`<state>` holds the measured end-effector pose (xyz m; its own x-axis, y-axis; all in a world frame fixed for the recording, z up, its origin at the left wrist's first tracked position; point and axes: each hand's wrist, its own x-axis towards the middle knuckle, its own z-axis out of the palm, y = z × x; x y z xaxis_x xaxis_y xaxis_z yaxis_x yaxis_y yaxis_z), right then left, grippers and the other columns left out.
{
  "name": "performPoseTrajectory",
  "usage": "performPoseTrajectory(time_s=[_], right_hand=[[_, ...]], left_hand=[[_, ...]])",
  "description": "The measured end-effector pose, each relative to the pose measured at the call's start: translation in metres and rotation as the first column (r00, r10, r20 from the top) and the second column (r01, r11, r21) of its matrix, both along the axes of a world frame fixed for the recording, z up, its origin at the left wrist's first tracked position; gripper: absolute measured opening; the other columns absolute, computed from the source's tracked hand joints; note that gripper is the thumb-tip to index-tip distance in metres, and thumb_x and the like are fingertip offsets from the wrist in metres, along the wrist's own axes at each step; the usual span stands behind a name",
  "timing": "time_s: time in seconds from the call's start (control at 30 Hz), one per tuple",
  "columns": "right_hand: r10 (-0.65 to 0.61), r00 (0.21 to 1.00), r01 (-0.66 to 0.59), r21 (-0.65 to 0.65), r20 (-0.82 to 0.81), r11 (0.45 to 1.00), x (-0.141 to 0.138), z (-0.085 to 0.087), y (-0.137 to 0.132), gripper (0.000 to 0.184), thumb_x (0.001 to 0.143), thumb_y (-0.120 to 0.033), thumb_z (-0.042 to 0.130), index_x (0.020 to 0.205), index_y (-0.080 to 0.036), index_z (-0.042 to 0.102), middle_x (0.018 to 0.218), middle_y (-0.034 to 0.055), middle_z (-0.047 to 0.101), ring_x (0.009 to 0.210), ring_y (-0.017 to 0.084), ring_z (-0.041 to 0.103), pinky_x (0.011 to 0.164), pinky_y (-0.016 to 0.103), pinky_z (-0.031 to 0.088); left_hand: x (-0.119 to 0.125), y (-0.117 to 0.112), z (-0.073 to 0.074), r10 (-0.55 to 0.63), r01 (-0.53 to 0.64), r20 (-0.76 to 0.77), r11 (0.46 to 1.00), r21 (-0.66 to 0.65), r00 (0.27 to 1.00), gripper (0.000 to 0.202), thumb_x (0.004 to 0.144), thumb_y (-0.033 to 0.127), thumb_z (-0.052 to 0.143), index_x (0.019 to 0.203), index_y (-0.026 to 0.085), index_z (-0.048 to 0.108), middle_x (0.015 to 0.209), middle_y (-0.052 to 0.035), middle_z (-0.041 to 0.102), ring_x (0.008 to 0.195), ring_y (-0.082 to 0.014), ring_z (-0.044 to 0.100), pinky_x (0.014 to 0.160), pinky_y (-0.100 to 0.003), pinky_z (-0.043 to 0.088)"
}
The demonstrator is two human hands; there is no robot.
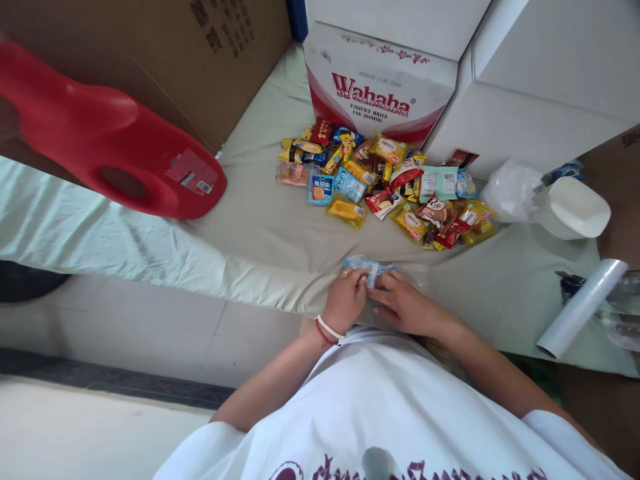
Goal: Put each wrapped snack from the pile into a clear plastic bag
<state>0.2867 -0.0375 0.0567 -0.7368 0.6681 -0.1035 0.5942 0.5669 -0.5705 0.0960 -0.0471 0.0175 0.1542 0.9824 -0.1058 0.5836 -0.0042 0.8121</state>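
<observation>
Both my hands meet at the near edge of a cloth-covered surface [260,233]. My left hand [345,297], with a ring and a red-and-white wristband, is closed on a small blue-and-clear snack packet [367,268]. My right hand [405,303] pinches the same packet from the right, fingers curled. A pile of several colourful snack packets [380,183] lies farther back, apart from my hands.
A Wahaha cardboard box [375,87] and white boxes [540,87] stand behind the pile. A red plastic stool [100,133] lies at the left against a brown carton [200,53]. At the right are a white bag [510,190], a white bowl [575,210] and a film roll [580,307].
</observation>
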Motion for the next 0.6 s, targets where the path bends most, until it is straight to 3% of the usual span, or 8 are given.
performPoseTrajectory(time_s=[0.1, 0.17, 0.2, 0.23, 0.3, 0.37, 0.5, 0.6], right_hand=[[-0.323, 0.934, 0.321, -0.038, -0.155, 0.946, 0.023, -0.001, 0.001, 0.035, 0.104, -0.036, 0.047, 0.129, -0.022, 0.067, 0.103, 0.0086, 0.066, 0.096, 0.023, 0.06, 0.088, 0.038, 0.05], [-0.584, 0.805, 0.593, 0.1, -0.107, 0.799, 0.036, -0.009, 0.001, 0.039, 0.1, -0.043, 0.054, 0.129, -0.019, 0.066, 0.102, 0.011, 0.064, 0.097, 0.027, 0.059, 0.089, 0.043, 0.051], [-0.646, 0.76, 0.646, 0.183, -0.068, 0.741, 0.04, -0.014, -0.001, 0.042, 0.096, -0.046, 0.061, 0.126, -0.018, 0.067, 0.107, 0.0139, 0.063, 0.103, 0.03, 0.057, 0.093, 0.048, 0.049], [-0.661, 0.75, 0.646, 0.244, -0.027, 0.724, 0.044, -0.019, -0.004, 0.041, 0.091, -0.046, 0.066, 0.12, -0.017, 0.07, 0.115, 0.0169, 0.061, 0.111, 0.034, 0.054, 0.097, 0.052, 0.047], [-0.625, 0.78, 0.595, 0.264, 0.041, 0.76, 0.05, -0.024, -0.012, 0.026, 0.089, -0.039, 0.068, 0.103, -0.018, 0.072, 0.13, 0.0196, 0.056, 0.123, 0.037, 0.048, 0.103, 0.056, 0.044], [-0.62, 0.783, 0.597, 0.211, 0.059, 0.774, 0.051, -0.018, -0.02, 0.016, 0.092, -0.033, 0.062, 0.091, -0.018, 0.069, 0.134, 0.0184, 0.055, 0.119, 0.034, 0.053, 0.098, 0.05, 0.047], [-0.689, 0.722, 0.686, 0.064, 0.064, 0.725, 0.032, 0.013, -0.015, 0.019, 0.097, -0.036, 0.054, 0.096, -0.02, 0.064, 0.094, 0.0081, 0.068, 0.078, 0.021, 0.064, 0.072, 0.032, 0.047], [-0.604, 0.793, 0.608, -0.04, 0.077, 0.793, -0.007, 0.022, 0.009, 0.016, 0.098, -0.033, 0.053, 0.096, -0.02, 0.063, 0.079, 0.0035, 0.069, 0.071, 0.018, 0.062, 0.066, 0.027, 0.042]], left_hand=[[0.008, -0.009, -0.005, -0.085, 0.141, -0.337, 0.979, 0.147, 0.938, 0.032, 0.098, 0.02, 0.048, 0.124, 0.022, 0.067, 0.106, -0.0123, 0.07, 0.096, -0.025, 0.064, 0.072, -0.035, 0.051], [0.007, -0.012, -0.006, -0.101, 0.198, -0.439, 0.963, 0.182, 0.893, 0.031, 0.1, 0.023, 0.049, 0.125, 0.023, 0.067, 0.1, -0.0122, 0.07, 0.096, -0.027, 0.063, 0.072, -0.037, 0.049], [0.006, -0.012, -0.006, -0.09, 0.205, -0.464, 0.957, 0.204, 0.881, 0.03, 0.1, 0.024, 0.049, 0.123, 0.024, 0.069, 0.099, -0.0125, 0.071, 0.097, -0.028, 0.063, 0.075, -0.04, 0.048], [0.005, -0.012, -0.007, -0.074, 0.205, -0.476, 0.952, 0.228, 0.876, 0.029, 0.1, 0.025, 0.049, 0.12, 0.024, 0.07, 0.103, -0.0131, 0.071, 0.101, -0.0292, 0.062, 0.078, -0.042, 0.047], [0.004, -0.011, -0.009, -0.051, 0.206, -0.474, 0.937, 0.281, 0.879, 0.026, 0.099, 0.023, 0.05, 0.115, 0.026, 0.071, 0.118, -0.0134, 0.071, 0.114, -0.0316, 0.06, 0.086, -0.047, 0.045], [0.005, -0.01, -0.011, -0.062, 0.23, -0.463, 0.921, 0.315, 0.884, 0.026, 0.099, 0.019, 0.05, 0.112, 0.027, 0.071, 0.132, -0.0112, 0.068, 0.126, -0.0321, 0.055, 0.093, -0.049, 0.041], [0.008, -0.01, -0.013, -0.127, 0.298, -0.471, 0.904, 0.308, 0.873, 0.027, 0.098, 0.017, 0.05, 0.114, 0.026, 0.07, 0.14, -0.0091, 0.066, 0.127, -0.0302, 0.057, 0.094, -0.05, 0.041], [0.008, -0.009, -0.014, -0.147, 0.311, -0.461, 0.901, 0.303, 0.875, 0.026, 0.098, 0.018, 0.05, 0.114, 0.023, 0.07, 0.136, -0.0106, 0.068, 0.124, -0.0298, 0.059, 0.094, -0.05, 0.044]])
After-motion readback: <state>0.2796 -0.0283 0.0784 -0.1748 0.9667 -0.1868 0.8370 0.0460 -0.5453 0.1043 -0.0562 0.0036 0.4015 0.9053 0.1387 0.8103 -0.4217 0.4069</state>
